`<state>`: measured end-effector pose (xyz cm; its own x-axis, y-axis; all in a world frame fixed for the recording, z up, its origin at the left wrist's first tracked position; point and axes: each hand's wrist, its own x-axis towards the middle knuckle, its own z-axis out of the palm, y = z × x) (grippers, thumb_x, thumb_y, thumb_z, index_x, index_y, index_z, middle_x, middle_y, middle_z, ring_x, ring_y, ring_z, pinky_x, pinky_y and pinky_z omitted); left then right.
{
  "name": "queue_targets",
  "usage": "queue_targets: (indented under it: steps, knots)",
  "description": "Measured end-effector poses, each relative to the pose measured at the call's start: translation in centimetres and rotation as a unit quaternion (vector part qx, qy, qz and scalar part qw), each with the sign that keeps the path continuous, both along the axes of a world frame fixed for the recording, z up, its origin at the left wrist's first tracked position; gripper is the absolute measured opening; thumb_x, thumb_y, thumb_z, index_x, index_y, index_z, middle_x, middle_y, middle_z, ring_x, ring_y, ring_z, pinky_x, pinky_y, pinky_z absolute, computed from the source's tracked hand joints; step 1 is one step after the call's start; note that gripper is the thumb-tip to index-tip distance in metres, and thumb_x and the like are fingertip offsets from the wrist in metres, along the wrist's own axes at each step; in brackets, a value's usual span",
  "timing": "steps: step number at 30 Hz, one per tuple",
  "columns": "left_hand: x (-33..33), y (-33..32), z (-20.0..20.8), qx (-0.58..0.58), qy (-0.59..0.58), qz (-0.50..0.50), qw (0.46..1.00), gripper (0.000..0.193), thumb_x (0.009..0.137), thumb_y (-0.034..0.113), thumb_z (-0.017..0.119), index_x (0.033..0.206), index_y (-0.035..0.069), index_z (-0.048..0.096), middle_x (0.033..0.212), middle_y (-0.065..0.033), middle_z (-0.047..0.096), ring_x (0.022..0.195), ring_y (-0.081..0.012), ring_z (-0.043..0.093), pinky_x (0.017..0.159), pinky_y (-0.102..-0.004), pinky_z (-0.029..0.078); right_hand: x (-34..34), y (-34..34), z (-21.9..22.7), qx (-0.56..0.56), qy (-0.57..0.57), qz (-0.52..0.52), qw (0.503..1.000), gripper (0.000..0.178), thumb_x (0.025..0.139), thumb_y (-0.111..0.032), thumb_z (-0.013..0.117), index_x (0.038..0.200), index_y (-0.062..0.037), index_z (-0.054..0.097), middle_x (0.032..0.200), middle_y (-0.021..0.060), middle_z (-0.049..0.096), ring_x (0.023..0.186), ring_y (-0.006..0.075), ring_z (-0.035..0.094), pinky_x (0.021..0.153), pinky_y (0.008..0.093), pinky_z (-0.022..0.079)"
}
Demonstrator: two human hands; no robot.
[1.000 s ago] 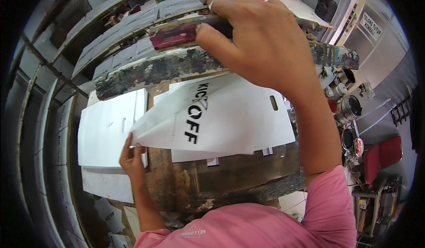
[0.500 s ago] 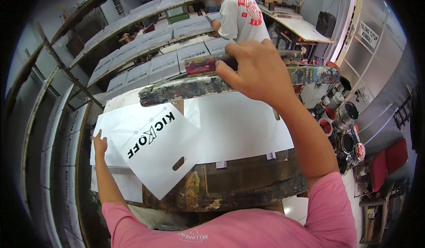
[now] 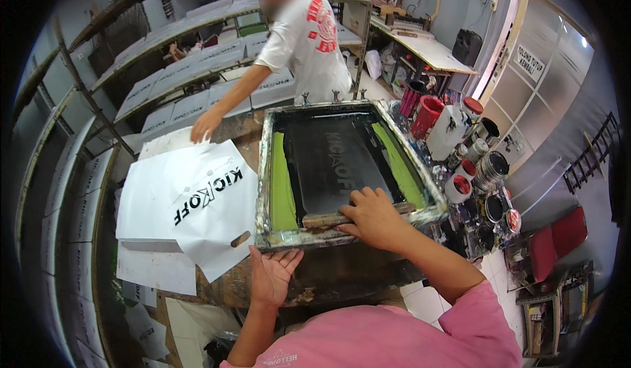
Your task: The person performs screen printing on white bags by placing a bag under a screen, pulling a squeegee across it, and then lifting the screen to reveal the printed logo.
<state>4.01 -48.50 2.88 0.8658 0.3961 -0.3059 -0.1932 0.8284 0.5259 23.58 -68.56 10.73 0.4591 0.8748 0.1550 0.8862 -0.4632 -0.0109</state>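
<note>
Wooden squeegee (image 3: 322,220) partly behind right hand (image 3: 376,219)

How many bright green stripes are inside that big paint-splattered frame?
2. One long, bright green stripe runs along the left side inside the paint-splattered rectangular frame; the other green stripe runs along the right side. None looks hidden.

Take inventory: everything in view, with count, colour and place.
Screen frame: one, mottled, over table
Squeegee: one, brown, inside frame
Printed sheet: one, white, left of frame
Stack: one, white, under sheet
Table: one, brown, centre
Containers: many, mixed colours, right
Chair: one, red, right
Racks: several, brownish, left, rear
Worktable: one, white, rear right
Door: one, pale, right
Co-worker: one, white shirt, beyond table
Left hand: one, bare, at frame's near left corner
Right hand: one, bare, on squeegee
</note>
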Motion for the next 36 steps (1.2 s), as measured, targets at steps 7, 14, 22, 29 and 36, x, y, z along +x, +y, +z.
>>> queue_targets:
  steps: [7, 14, 22, 29, 36]
  knots:
    - [-0.9, 0.6, -8.6, 0.017, 0.091, -0.060, 0.994, 0.101, 0.100, 0.078, 0.040, 0.153, -0.006, 0.029, 0.143, -0.0280, 0.051, 0.132, -0.0392, 0.057, 0.116, -0.0543, 0.045, -2.3, -0.3, -9.4, 0.033, 0.140, -0.018, 0.989, 0.045, 0.091, -0.042, 0.074, 0.119, -0.0080, 0.071, 0.107, 0.0121, 0.067, 0.100, 0.0334, 0.065, 0.086, 0.0473, 0.054]
    - [-1.7, 0.3, -9.7, 0.053, 0.132, -0.047, 0.989, 0.101, 0.099, 0.080, 0.042, 0.151, -0.006, 0.029, 0.140, -0.0293, 0.050, 0.133, -0.0438, 0.054, 0.116, -0.0599, 0.045, 3.4, 3.2, -11.9, 0.083, 0.086, -0.013, 0.993, 0.047, 0.083, -0.034, 0.081, 0.121, -0.0074, 0.068, 0.106, 0.0103, 0.063, 0.102, 0.0317, 0.063, 0.084, 0.0445, 0.055]
    - [-2.4, 0.9, -10.6, 0.068, 0.136, -0.103, 0.983, 0.119, 0.097, 0.082, 0.038, 0.159, -0.004, -0.015, 0.162, -0.0349, 0.020, 0.148, -0.0483, 0.037, 0.120, -0.0640, 0.038, 20.6, 11.8, -14.9, 0.146, -0.014, -0.028, 0.989, 0.037, 0.087, -0.040, 0.078, 0.107, -0.0105, 0.069, 0.101, 0.0101, 0.064, 0.098, 0.0329, 0.065, 0.075, 0.0474, 0.057]
    - [-2.2, 1.1, -10.2, 0.082, 0.127, -0.110, 0.982, 0.108, 0.096, 0.080, 0.047, 0.163, 0.003, 0.013, 0.162, -0.0273, 0.031, 0.148, -0.0472, 0.038, 0.120, -0.0637, 0.036, 29.4, 16.8, -13.6, 0.090, -0.016, -0.024, 0.996, 0.045, 0.094, -0.055, 0.067, 0.103, -0.0113, 0.071, 0.101, 0.0122, 0.068, 0.101, 0.0343, 0.067, 0.081, 0.0498, 0.058]
    - [-2.7, 1.0, -12.5, 0.066, 0.042, -0.075, 0.994, 0.076, 0.108, 0.062, 0.039, 0.155, 0.002, 0.038, 0.148, -0.0242, 0.055, 0.138, -0.0435, 0.053, 0.119, -0.0645, 0.038, 17.6, 9.5, -7.4, -0.022, 0.180, -0.015, 0.983, 0.053, 0.099, -0.059, 0.060, 0.106, -0.0083, 0.073, 0.097, 0.0192, 0.076, 0.093, 0.0418, 0.073, 0.082, 0.0540, 0.057]
